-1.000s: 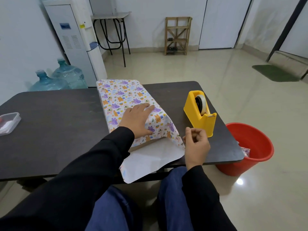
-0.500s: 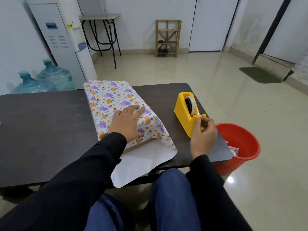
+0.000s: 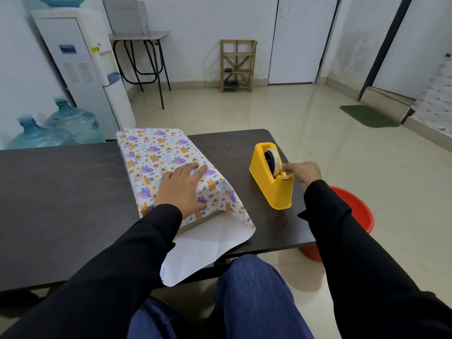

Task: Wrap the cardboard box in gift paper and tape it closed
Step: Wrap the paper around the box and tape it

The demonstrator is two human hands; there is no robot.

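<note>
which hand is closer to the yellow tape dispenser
Right. The right hand reaches the tape dispenser at its cutter end; the left hand lies flat on the gift paper, apart from the dispenser, on its left.

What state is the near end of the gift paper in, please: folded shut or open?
Open: the gift paper shows its white underside there, spread flat and unfolded, overhanging the table edge.
</note>
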